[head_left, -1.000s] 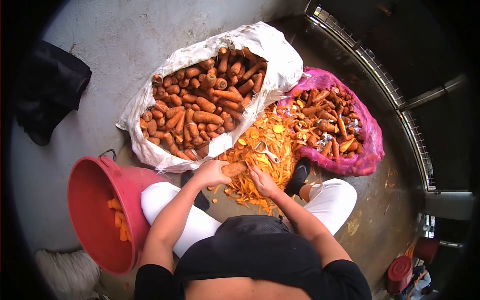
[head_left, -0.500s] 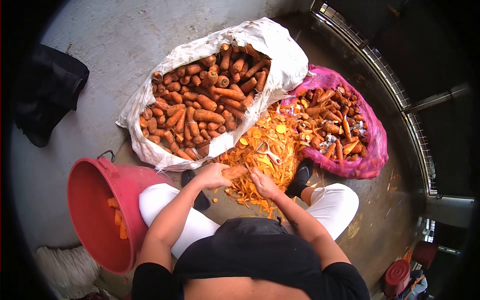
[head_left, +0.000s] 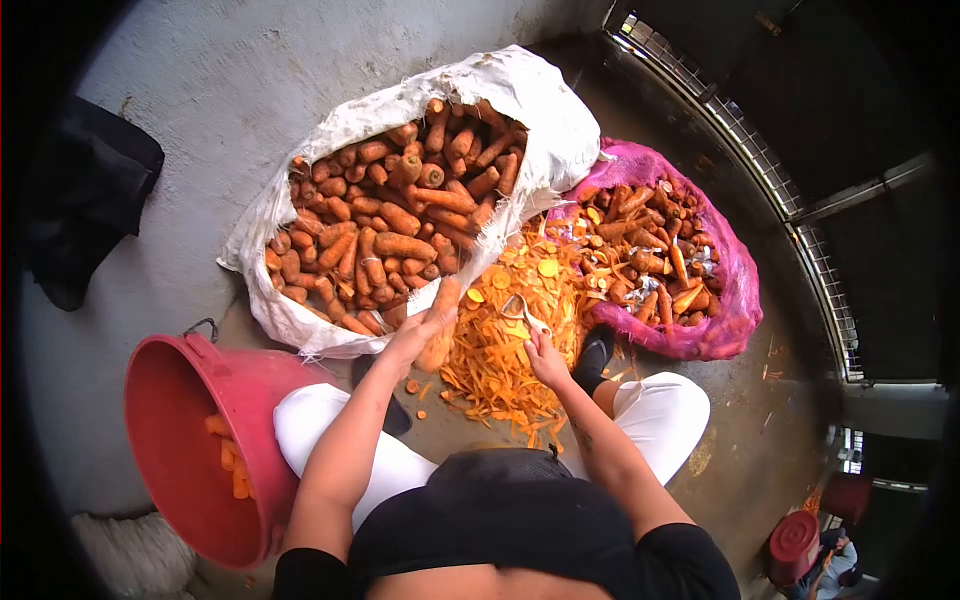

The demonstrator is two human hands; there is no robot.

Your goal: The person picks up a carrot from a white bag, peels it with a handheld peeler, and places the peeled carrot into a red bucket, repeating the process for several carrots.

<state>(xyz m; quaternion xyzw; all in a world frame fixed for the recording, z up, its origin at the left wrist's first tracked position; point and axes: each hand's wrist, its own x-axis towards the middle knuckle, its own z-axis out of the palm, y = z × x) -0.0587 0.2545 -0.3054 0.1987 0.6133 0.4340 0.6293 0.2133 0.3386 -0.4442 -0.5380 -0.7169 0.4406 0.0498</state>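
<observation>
A single carrot [head_left: 437, 346] is grasped in the left hand [head_left: 408, 338], in front of a white sack [head_left: 550, 110] by which whole carrots [head_left: 400, 245] are held. A peeler [head_left: 531, 319] is met at its handle by the right hand [head_left: 547, 361] (whether it is gripped cannot be told), above heaped peelings [head_left: 490, 355]. Carrot scraps [head_left: 650, 235] are contained in a pink mesh bag [head_left: 738, 310], orange pieces [head_left: 229, 455] in a red bucket [head_left: 170, 480].

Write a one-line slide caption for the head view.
Carrot in the left hand, right hand at a peeler, orange peelings heaped in front.
</observation>
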